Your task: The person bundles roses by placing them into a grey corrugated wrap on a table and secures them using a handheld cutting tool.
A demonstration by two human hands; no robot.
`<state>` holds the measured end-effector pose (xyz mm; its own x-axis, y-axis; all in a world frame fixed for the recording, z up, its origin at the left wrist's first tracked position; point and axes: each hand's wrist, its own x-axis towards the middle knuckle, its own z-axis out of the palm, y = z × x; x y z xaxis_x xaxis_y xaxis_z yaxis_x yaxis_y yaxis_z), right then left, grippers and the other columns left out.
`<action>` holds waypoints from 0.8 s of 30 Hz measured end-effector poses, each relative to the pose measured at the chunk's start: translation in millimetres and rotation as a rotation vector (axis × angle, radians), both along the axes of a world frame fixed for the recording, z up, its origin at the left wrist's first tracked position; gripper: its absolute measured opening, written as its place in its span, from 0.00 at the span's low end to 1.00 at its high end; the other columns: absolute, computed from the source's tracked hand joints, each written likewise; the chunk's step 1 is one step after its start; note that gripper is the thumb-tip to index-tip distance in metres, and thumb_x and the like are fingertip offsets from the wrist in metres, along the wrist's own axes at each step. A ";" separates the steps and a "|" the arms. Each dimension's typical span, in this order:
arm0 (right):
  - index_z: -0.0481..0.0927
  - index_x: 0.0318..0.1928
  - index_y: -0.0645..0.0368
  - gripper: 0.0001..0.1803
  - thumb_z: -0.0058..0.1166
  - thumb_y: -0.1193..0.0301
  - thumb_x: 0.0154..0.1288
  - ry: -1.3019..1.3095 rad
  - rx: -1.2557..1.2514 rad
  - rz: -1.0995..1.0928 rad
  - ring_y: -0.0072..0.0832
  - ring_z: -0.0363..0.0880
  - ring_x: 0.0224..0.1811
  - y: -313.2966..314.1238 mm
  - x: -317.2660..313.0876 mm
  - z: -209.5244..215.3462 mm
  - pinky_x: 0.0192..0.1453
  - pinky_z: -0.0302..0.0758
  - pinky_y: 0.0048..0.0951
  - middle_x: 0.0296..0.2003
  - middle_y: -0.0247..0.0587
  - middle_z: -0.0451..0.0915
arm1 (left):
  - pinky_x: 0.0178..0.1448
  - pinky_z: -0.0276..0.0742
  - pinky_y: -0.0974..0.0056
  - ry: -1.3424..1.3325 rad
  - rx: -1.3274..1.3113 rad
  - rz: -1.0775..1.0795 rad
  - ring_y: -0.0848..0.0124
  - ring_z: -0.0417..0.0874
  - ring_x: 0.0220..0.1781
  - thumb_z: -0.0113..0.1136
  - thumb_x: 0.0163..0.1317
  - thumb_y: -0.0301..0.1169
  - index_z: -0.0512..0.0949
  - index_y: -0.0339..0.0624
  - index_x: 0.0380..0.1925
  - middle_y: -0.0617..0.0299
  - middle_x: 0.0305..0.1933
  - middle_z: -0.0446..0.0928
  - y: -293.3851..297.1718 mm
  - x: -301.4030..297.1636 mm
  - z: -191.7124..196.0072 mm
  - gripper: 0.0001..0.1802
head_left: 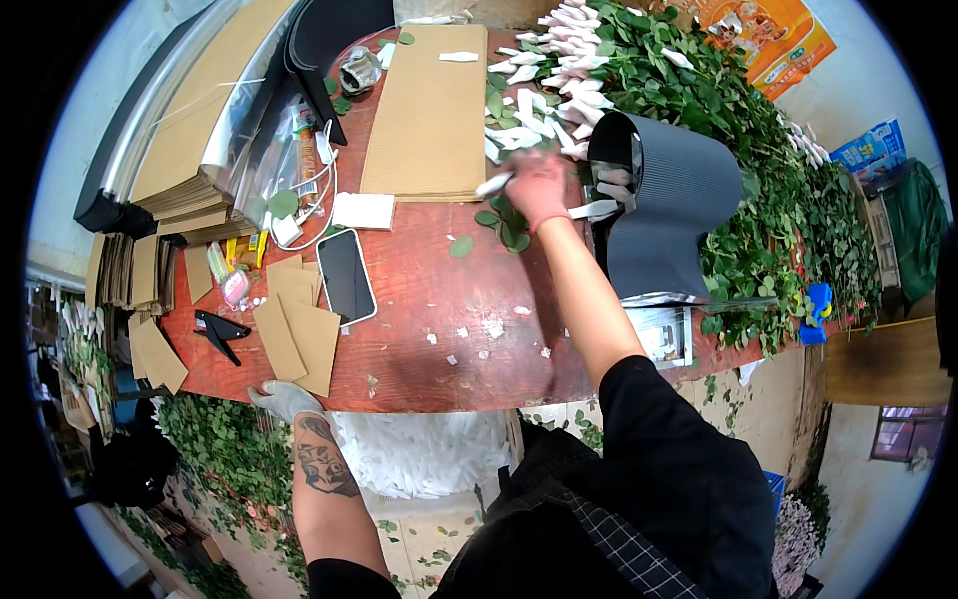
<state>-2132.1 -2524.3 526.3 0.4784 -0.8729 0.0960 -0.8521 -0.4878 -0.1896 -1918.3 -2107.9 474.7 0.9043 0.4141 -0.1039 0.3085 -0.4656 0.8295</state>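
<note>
While the right hand grips a white-wrapped stem, the left hand rests open below brown cardboard sheets.

Worn reddish wooden table, matt brown cardboard sheets, glossy black phone, ribbed dark corrugated paper roll

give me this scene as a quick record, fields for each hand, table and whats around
left hand: gloved left hand rests at the near edge of the red table, beside cut cardboard pieces
right hand: gloved right hand reaches across among the wrapped flower stems; grip unclear
on table: black phone, stack of brown sheets, black corrugated wrap
around: green foliage
</note>
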 end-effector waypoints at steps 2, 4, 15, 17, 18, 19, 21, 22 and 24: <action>0.80 0.42 0.46 0.13 0.51 0.66 0.54 -0.206 -0.468 -0.161 0.41 0.72 0.53 -29.9 -9.7 -15.9 0.58 0.66 0.41 0.45 0.40 0.77 | 0.65 0.65 0.54 -0.016 0.022 -0.011 0.51 0.68 0.64 0.37 0.70 0.37 0.55 0.45 0.67 0.46 0.68 0.59 -0.6 -0.2 -4.3 0.26; 0.76 0.51 0.45 0.20 0.51 0.68 0.55 -0.099 -0.175 -0.226 0.43 0.68 0.59 -50.4 2.3 16.5 0.63 0.62 0.43 0.50 0.40 0.76 | 0.65 0.65 0.55 -0.040 -0.086 -0.008 0.51 0.67 0.64 0.37 0.70 0.37 0.56 0.44 0.66 0.46 0.68 0.59 1.9 -0.2 -4.8 0.25; 0.72 0.58 0.52 0.22 0.42 0.68 0.62 0.423 0.146 0.004 0.45 0.65 0.65 -106.7 12.1 11.4 0.62 0.65 0.46 0.60 0.45 0.69 | 0.65 0.65 0.53 0.056 -0.022 0.014 0.50 0.69 0.63 0.36 0.70 0.38 0.55 0.49 0.67 0.48 0.67 0.62 -6.8 -5.8 13.9 0.26; 0.73 0.57 0.58 0.25 0.44 0.60 0.62 0.265 0.180 -0.195 0.43 0.70 0.62 -115.5 17.2 39.9 0.59 0.70 0.41 0.59 0.53 0.70 | 0.64 0.66 0.51 0.106 0.020 0.055 0.48 0.70 0.62 0.37 0.69 0.39 0.55 0.50 0.67 0.46 0.65 0.64 -4.0 -7.4 18.4 0.26; 0.73 0.58 0.58 0.29 0.48 0.56 0.59 0.111 0.182 -0.278 0.45 0.70 0.61 -126.4 14.9 46.5 0.60 0.70 0.41 0.59 0.53 0.71 | 0.64 0.66 0.51 0.111 0.013 0.055 0.48 0.70 0.62 0.37 0.69 0.39 0.55 0.50 0.67 0.46 0.65 0.64 -2.0 -6.7 14.3 0.26; 0.72 0.59 0.58 0.33 0.51 0.53 0.56 -0.044 0.183 -0.359 0.47 0.71 0.60 -142.1 13.3 53.1 0.60 0.70 0.41 0.59 0.52 0.71 | 0.65 0.66 0.51 0.074 0.028 0.031 0.48 0.70 0.61 0.37 0.69 0.39 0.55 0.50 0.67 0.46 0.65 0.64 0.9 -3.1 6.4 0.26; 0.72 0.59 0.59 0.38 0.57 0.50 0.50 -0.070 0.433 -0.131 0.53 0.70 0.60 -186.2 -12.6 64.8 0.60 0.71 0.43 0.61 0.51 0.69 | 0.65 0.66 0.51 0.046 0.027 -0.024 0.48 0.70 0.61 0.37 0.69 0.39 0.55 0.51 0.67 0.45 0.64 0.64 -7.6 -2.6 -2.0 0.26; 0.74 0.57 0.59 0.35 0.58 0.54 0.49 0.208 0.341 -0.256 0.51 0.72 0.59 -143.1 11.8 96.2 0.60 0.71 0.42 0.58 0.50 0.72 | 0.65 0.66 0.51 0.034 0.007 -0.009 0.48 0.70 0.62 0.37 0.69 0.39 0.56 0.51 0.67 0.45 0.65 0.63 -3.9 -1.7 -2.0 0.26; 0.76 0.53 0.62 0.34 0.59 0.53 0.48 -0.084 0.284 -0.197 0.45 0.77 0.54 -148.5 29.7 79.8 0.57 0.73 0.39 0.52 0.52 0.78 | 0.65 0.65 0.52 0.021 -0.009 0.022 0.49 0.69 0.62 0.37 0.69 0.39 0.56 0.51 0.67 0.44 0.65 0.62 3.9 -4.6 5.1 0.26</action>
<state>-2102.5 -2672.9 606.1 0.2984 -0.9453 -0.1320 -0.9004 -0.2330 -0.3673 -1922.9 -2104.1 479.8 0.8927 0.4325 -0.1270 0.3361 -0.4509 0.8269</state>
